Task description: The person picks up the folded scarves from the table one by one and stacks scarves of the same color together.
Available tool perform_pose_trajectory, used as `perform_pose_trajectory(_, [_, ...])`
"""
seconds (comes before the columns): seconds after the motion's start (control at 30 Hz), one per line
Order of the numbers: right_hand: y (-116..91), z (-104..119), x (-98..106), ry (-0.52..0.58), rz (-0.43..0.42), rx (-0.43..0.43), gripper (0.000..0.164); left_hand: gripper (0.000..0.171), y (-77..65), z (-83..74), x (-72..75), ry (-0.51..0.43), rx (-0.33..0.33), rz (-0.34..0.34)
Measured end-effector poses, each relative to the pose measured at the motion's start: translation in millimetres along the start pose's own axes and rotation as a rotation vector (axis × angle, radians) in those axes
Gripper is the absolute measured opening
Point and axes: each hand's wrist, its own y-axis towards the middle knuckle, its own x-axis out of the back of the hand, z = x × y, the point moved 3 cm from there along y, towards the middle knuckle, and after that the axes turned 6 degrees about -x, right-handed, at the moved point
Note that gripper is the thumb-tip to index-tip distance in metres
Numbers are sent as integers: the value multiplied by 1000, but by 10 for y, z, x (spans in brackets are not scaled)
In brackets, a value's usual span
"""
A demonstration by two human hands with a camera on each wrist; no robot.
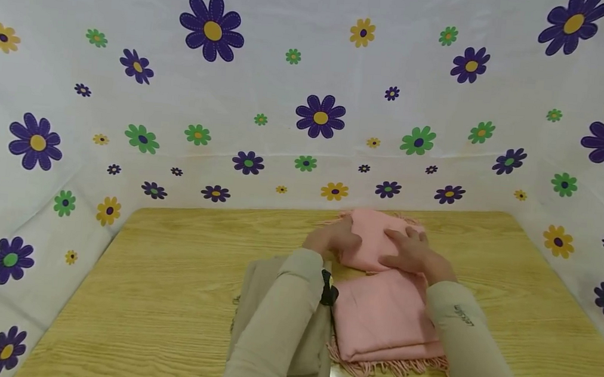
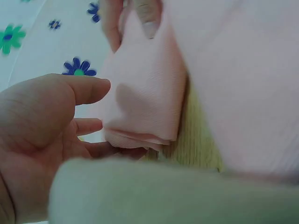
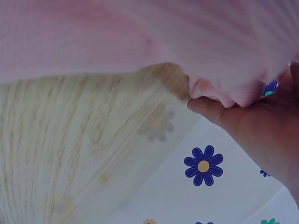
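Note:
A folded pink scarf [image 1: 367, 242] with fringe lies at the far side of the table, between both hands. My left hand [image 1: 338, 236] is at its left edge. In the left wrist view that hand's thumb stands apart from the cloth, while its fingertips reach the scarf's lower folds. My right hand [image 1: 412, 252] rests on the scarf's right part with thumb and fingers spread. A second folded pink scarf [image 1: 382, 315], fringed along the near edge, lies just in front. Left of it is a folded grey-beige scarf [image 1: 261, 281], partly hidden under the left forearm.
The wooden table [image 1: 163, 296] carries the scarves. A white cloth with printed flowers [image 1: 268, 84] encloses its back and sides. A dark band [image 1: 328, 288] is on the left wrist, and both forearms cross above the near scarves.

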Motion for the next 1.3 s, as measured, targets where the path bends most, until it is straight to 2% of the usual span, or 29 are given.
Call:
perform_pose_trajectory(0.2, [17, 58, 3, 29, 9, 71, 76, 75, -6, 144, 71, -245, 17, -53])
perform_pose_trajectory(0.37, [40, -6, 14, 121, 41, 127, 68, 62, 32, 287, 64, -490, 53, -110])
perform_pose_trajectory(0.43, [48, -49, 15, 177, 43, 149, 62, 54, 49, 349, 57, -557, 73, -136])
perform_pose_trajectory(0.53, [44, -112, 18, 309, 40, 155, 54, 41, 54, 421, 51, -592, 97, -172])
perform_pose_trajectory(0.6, [36, -160, 31, 397, 21, 128, 53, 30, 45, 438, 47, -607, 98, -189])
perform_pose_trajectory(0.67, [23, -202, 41, 460, -8, 68, 58, 17, 36, 444, 43, -623, 98, -197])
perform_pose_trajectory(0.73, [19, -238, 50, 468, -43, -4, 65, 11, 31, 443, 43, -619, 95, -197])
perform_pose_trajectory(0.83, [19, -263, 53, 504, -52, -87, 77, 19, 34, 429, 45, -615, 93, -187])
perform_pose_trajectory(0.97, [39, -274, 63, 613, -30, -71, 93, 49, 37, 377, 45, -663, 92, -164])
perform_pose_trajectory(1.03, [45, -301, 63, 686, -9, -51, 100, 57, 34, 353, 40, -708, 97, -148])
perform_pose_trajectory(1.3, [20, -441, 39, 952, 111, -64, 108, 54, 47, 305, 15, -894, 76, -91])
